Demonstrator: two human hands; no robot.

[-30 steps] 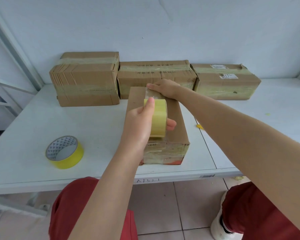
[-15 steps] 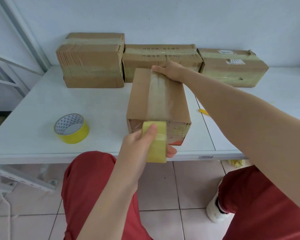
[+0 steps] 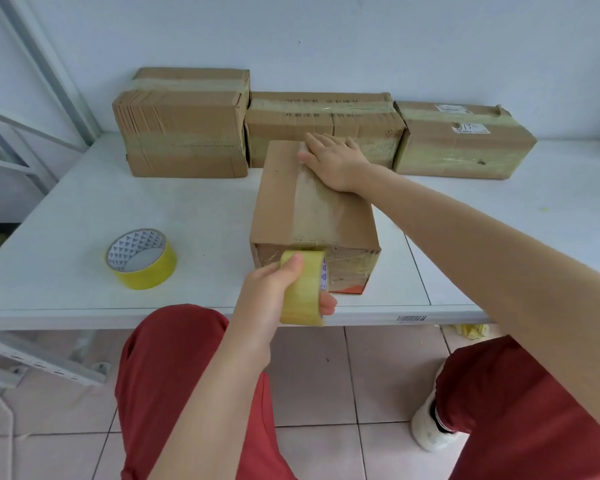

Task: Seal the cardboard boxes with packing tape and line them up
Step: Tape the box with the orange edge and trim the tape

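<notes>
A cardboard box [image 3: 281, 206] stands near the front edge of the white table [image 3: 84, 209]. A strip of clear tape [image 3: 312, 216] runs along its top and down over the near face. My left hand [image 3: 274, 296] grips the pale yellow tape roll [image 3: 303, 289] against the box's near face, thumb on top, fingertips under it. My right hand [image 3: 333, 161] lies flat with straight fingers on the far end of the taped top. Three taped boxes stand in a row at the wall: left [image 3: 184, 126], middle [image 3: 323, 123], right [image 3: 461, 140].
A second, bright yellow tape roll [image 3: 141, 259] lies flat on the table to the left of the box. A metal frame [image 3: 25, 109] rises at the far left. My red-trousered knees [image 3: 174, 375] sit below the table edge over a tiled floor.
My left hand has brought the tape roll from the box top down over its near edge onto the front face. My right hand has flattened on the far end of the tape.
</notes>
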